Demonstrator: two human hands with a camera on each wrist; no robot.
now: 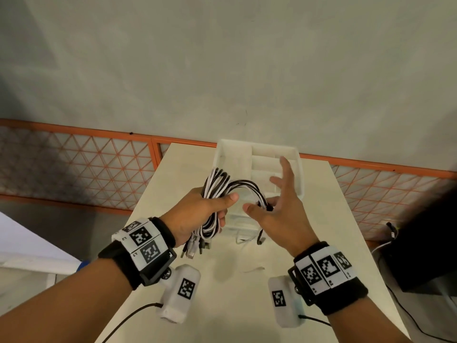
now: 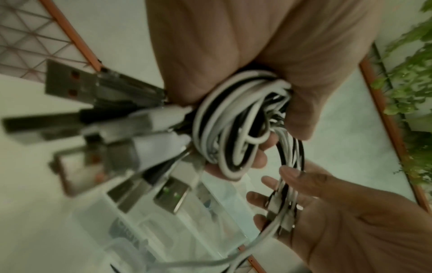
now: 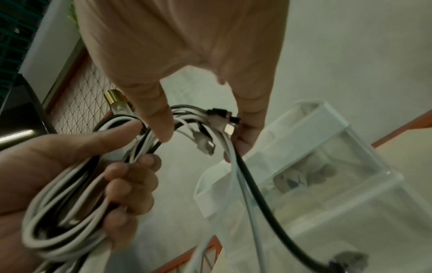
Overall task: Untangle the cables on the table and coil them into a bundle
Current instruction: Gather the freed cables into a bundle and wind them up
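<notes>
Several black and white cables (image 1: 217,186) coiled in my left hand (image 1: 197,214), clenched round the loops, above the table (image 1: 222,293). Tail ends pinched loosely in my right hand (image 1: 279,211) — other fingers splayed. Light, floppy, probably springy — I'd grip mid-loop, not the plugs (image 1: 195,248).

in the head view the table (image 1: 321,219) runs up the middle of the frame, and a railing (image 1: 74,164) crosses the picture behind it. a box (image 1: 300,174) sits on the table's far end, centre frame. in front of the box and above the table, our left hand (image 1: 197,211) grips the coiled cables (image 1: 215,184), with plugs (image 1: 195,246) hanging below it. the cable ends arc right into our right hand (image 1: 279,209), between thumb and fingers.
</notes>
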